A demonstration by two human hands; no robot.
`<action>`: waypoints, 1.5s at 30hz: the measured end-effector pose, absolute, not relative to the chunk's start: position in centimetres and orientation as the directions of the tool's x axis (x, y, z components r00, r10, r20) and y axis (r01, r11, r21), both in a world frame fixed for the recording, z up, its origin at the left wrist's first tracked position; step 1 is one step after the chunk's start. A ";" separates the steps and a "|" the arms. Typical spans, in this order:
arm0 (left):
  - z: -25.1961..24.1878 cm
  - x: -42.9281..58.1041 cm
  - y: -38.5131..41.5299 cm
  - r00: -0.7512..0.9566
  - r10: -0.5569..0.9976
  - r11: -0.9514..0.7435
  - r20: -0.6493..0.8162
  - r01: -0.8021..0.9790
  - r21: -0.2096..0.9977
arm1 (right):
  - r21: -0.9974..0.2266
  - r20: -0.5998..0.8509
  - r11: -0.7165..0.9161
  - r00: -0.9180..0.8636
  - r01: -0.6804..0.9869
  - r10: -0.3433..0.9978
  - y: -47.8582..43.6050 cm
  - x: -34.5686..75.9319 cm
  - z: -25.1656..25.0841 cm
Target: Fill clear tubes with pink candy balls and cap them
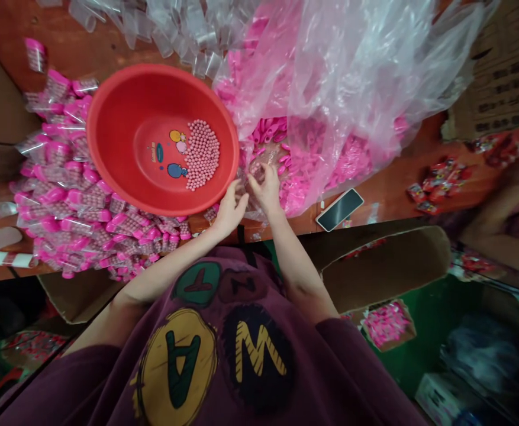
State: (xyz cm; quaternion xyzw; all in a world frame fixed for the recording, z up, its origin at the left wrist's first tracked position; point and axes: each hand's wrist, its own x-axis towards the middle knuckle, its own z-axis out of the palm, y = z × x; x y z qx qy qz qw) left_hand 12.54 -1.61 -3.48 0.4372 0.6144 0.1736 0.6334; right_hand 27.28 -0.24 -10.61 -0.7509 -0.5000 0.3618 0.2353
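My left hand (230, 212) is beside the right rim of the red basin (121, 177), its fingers curled around something too small and blurred to name. Close to it, my right hand (266, 188) is closed, thumb and fingers pinched together; a see-through glint shows at its fingertips, but its kind is unclear. Inside the basin, small pink beads (201, 155) lie gathered at the right side. Pink plastic caps (270, 129) spill from a large clear bag (330, 77) just beyond my hands.
Bead-filled tubes with pink caps (70, 195) are heaped left of the basin. Empty clear tubes (188, 26) lie at the back. A phone (339, 210) rests near the table edge. Red packets (441, 182) lie farther right, near another person's arm (485, 207). An open carton (387, 266) stands below.
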 end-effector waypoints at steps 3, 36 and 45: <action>-3.6 13.4 -0.4 0.169 0.789 0.562 -0.590 0.188 0.805 | -0.780 -0.285 -0.335 0.177 0.528 0.942 -2.8 25.9 -7.2; 6.3 4.7 5.3 0.349 0.719 0.695 -0.601 -0.381 0.609 | -0.929 -0.317 -0.302 -0.039 0.214 0.948 5.0 25.5 1.4; 6.9 0.9 4.2 0.292 0.731 0.655 -0.617 -0.552 0.516 | -0.961 -0.209 -0.154 -0.239 0.231 0.948 7.8 20.8 5.4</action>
